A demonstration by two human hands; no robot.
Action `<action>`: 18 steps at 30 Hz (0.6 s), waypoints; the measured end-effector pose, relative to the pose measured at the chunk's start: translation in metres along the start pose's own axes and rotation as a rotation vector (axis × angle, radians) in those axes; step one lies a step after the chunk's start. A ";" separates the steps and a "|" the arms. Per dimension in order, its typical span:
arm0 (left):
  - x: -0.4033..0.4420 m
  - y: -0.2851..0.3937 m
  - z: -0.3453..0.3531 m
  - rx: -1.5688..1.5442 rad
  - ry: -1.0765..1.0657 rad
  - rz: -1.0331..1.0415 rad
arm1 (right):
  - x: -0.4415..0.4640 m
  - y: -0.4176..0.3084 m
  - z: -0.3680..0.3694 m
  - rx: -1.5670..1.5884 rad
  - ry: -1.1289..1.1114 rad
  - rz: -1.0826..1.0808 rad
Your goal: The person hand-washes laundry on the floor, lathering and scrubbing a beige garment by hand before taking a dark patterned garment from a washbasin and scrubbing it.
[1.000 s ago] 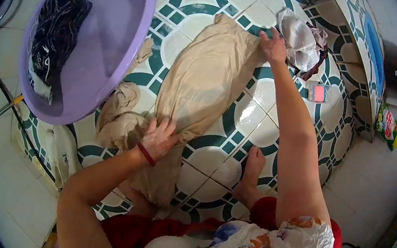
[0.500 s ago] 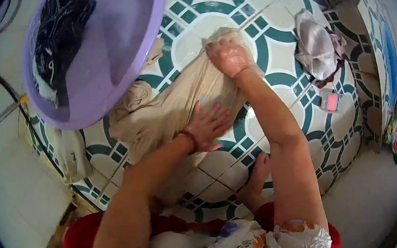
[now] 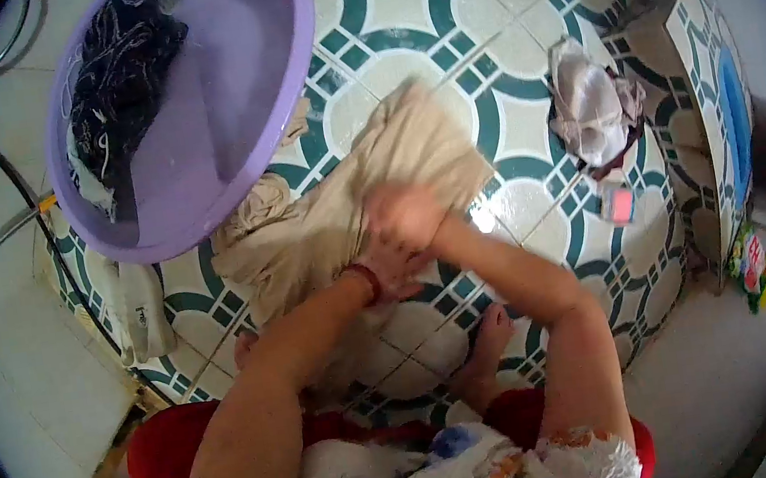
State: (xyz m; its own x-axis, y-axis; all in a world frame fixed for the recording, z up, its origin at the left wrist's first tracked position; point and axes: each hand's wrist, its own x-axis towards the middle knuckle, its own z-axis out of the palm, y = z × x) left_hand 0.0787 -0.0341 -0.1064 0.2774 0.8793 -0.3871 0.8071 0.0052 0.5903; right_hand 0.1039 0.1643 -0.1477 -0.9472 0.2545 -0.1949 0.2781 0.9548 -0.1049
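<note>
A wet beige garment (image 3: 323,223) lies spread and wrinkled on the patterned tile floor in front of me. My left hand (image 3: 390,275), with a red band at the wrist, rests on the garment's near edge. Its fingers are stretched out, though the other hand partly covers them. Just above it, my right hand (image 3: 407,214) is on the cloth and smeared by motion, so its fingers do not show clearly. To the upper left stands a purple basin (image 3: 235,104) with dark, wet clothes (image 3: 125,79) inside.
A pale and dark bundle of cloth (image 3: 593,105) lies at right, near a small container with a pink block (image 3: 619,205). Left are a whitish cloth (image 3: 134,310) and a black hose (image 3: 0,159). A green and yellow packet (image 3: 755,270) sits at far right.
My right hand has come from the garment's far end back towards my left hand. The far end of the cloth is now uncovered and lies flatter. My left hand stays about where it was.
</note>
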 end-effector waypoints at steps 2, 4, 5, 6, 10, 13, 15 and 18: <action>0.007 -0.016 0.031 -0.151 0.451 0.211 | 0.014 0.008 -0.001 0.200 0.257 -0.124; -0.004 0.010 -0.015 0.226 0.085 0.012 | 0.022 0.043 -0.016 0.351 0.194 0.226; -0.004 0.005 -0.016 0.225 0.115 0.015 | 0.051 0.081 -0.035 0.365 0.019 0.590; -0.009 0.007 -0.014 0.223 0.099 0.024 | 0.052 0.077 -0.041 0.114 -0.039 0.442; 0.005 -0.009 0.028 -0.120 0.128 0.109 | 0.016 -0.006 -0.039 -0.008 0.114 0.025; 0.010 -0.022 0.047 -0.414 0.292 0.319 | 0.022 0.022 -0.021 0.181 0.280 -0.015; -0.004 0.004 -0.015 0.184 0.081 0.020 | 0.035 0.067 -0.038 0.248 0.029 0.399; -0.006 0.006 -0.016 0.195 0.076 0.027 | 0.009 0.020 -0.034 0.165 0.146 0.132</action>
State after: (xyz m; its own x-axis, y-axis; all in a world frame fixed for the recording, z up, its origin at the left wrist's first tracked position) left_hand 0.0741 -0.0317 -0.0892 0.2657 0.9115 -0.3140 0.8878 -0.1044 0.4483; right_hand 0.0955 0.1909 -0.1185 -0.9106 0.4063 -0.0753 0.4118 0.8770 -0.2478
